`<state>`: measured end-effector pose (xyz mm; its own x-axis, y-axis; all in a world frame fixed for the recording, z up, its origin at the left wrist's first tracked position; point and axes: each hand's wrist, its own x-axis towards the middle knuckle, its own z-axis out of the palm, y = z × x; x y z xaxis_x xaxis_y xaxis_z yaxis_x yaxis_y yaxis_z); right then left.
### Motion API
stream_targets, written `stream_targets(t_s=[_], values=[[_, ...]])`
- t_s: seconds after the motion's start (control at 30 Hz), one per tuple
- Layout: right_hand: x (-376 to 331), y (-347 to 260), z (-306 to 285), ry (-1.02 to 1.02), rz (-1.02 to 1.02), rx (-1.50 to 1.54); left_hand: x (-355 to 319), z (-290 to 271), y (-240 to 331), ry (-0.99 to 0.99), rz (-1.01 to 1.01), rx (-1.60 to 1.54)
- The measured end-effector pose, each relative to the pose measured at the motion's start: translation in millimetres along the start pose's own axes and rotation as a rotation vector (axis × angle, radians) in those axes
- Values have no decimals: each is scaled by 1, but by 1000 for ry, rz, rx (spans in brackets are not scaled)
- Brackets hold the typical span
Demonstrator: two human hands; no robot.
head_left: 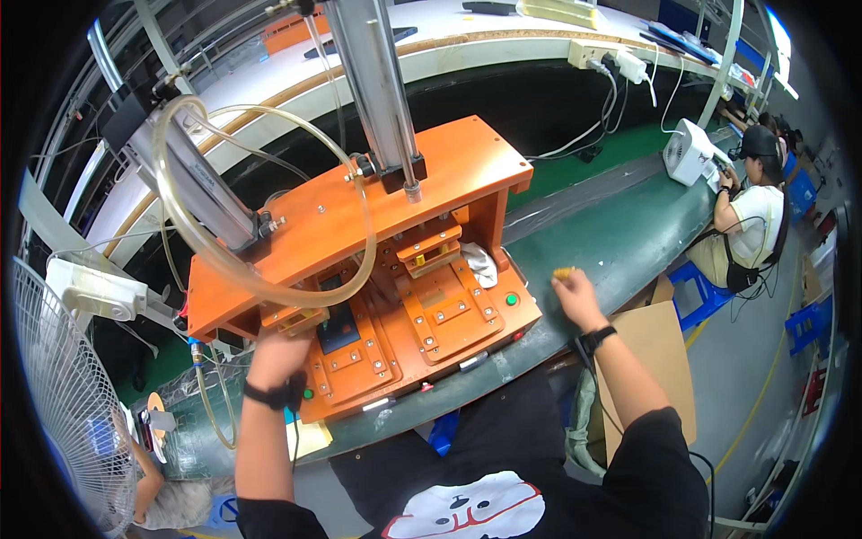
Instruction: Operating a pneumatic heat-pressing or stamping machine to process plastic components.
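Observation:
An orange two-station press (431, 166) stands on the green bench before me. My left hand (277, 357) reaches in under the press's left side, its fingers hidden by the frame. Close to it, a dark rectangular panel (339, 330) lies in the left fixture. The right fixture (449, 310) has a raised orange block above it. Over the bench, right of the press, my right hand (577, 296) is closed, with something small and yellow (563, 272) at its fingertips. Whether that is held or worn on the fingers, I cannot tell.
Cylinders (373, 81) and a clear hose (166, 180) rise from the press. White cloth (482, 266) is tucked at its right. A wire fan (72, 386) stands left, and cardboard (655, 368) right. Farther right, a co-worker (750, 211) sits by a white device (690, 153).

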<state>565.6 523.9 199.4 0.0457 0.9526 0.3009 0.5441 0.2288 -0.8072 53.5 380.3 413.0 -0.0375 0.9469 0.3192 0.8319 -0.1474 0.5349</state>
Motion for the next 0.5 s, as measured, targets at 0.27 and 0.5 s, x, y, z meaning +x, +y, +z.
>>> stream_targets(t_s=[0.27, 0.5], values=[[-54, -31, 6, 64, -191, -337, -116, 18, -1, 69, 102, 50], [-61, -28, 17, 112, -31, -592, -125, 42, -8, 174, 65, 127]])
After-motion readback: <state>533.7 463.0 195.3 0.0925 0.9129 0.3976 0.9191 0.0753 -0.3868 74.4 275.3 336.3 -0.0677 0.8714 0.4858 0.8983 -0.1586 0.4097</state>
